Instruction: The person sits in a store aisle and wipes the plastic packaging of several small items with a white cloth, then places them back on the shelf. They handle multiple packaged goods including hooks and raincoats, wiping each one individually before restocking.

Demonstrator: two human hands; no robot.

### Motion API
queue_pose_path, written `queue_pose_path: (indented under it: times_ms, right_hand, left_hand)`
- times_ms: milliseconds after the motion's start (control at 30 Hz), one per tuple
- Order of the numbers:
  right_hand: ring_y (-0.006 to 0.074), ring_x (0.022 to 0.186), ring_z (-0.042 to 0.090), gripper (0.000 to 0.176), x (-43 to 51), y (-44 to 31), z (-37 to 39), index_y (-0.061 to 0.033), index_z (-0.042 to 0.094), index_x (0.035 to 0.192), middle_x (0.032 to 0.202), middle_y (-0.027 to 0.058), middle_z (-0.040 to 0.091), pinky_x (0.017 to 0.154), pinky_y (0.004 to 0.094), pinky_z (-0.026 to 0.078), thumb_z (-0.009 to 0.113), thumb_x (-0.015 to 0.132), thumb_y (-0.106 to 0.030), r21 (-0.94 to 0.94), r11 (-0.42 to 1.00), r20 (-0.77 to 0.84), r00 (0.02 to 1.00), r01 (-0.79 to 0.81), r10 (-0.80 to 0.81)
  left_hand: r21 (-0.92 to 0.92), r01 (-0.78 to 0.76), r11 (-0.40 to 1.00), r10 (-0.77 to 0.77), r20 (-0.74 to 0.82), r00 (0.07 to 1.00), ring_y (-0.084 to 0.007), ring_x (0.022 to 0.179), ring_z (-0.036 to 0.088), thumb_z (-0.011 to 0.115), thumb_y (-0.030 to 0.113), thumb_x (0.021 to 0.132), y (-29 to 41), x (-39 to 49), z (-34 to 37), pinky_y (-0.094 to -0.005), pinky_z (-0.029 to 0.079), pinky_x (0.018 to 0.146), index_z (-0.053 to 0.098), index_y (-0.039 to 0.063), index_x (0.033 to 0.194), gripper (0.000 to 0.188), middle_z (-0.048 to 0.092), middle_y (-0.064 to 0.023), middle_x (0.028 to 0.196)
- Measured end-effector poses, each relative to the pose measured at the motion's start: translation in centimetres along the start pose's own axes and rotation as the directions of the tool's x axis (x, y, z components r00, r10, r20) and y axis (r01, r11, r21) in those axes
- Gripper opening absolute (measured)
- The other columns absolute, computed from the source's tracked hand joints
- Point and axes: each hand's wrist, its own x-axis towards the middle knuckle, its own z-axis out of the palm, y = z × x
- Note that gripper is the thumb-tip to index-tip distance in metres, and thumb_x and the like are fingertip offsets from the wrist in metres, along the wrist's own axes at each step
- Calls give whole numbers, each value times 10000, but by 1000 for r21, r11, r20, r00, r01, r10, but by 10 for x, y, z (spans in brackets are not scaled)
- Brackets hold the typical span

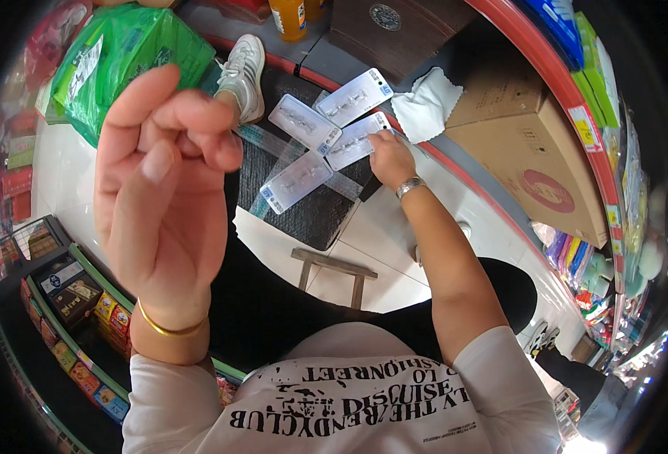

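Raised close to the camera is my left hand, palm towards me, fingers curled and apart from the thumb, with nothing seen in it. My right hand reaches out to a clear blister pack, its fingers on the pack's right end; whether they grip it cannot be told. Three more such packs lie close about it on a black taped surface: one at the upper right, one at the upper left that overlaps the touched pack, and one at the lower left. Small items inside them are indistinct.
A crumpled white cloth lies beside a cardboard box at the right. A green plastic bag stands at the upper left, near a white shoe. A wooden stool is below. Red-edged shelving curves along the right.
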Motion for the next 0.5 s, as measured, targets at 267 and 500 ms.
queue_pose_path:
  times_ms: [267, 500]
  right_hand:
    - [288, 929, 597, 102, 10, -17, 25, -56, 635, 832, 928, 116, 581, 801, 424, 497, 536, 814, -71, -208, 976, 124, 992, 60, -34]
    - [247, 935, 594, 124, -20, -4, 10, -80, 656, 863, 938, 72, 601, 765, 412, 495, 545, 827, -122, -272, 961, 111, 994, 42, -12]
  left_hand:
    - [22, 46, 999, -45, -39, 998, -128, 789, 424, 534, 168, 911, 2, -3, 1, -271, 364, 715, 396, -34, 1359, 511, 575, -81, 1113]
    - [0, 75, 997, -74, -82, 994, -151, 866, 480, 512, 163, 922, -6, -1, 13, -305, 401, 810, 404, -48, 1345, 485, 587, -119, 1125]
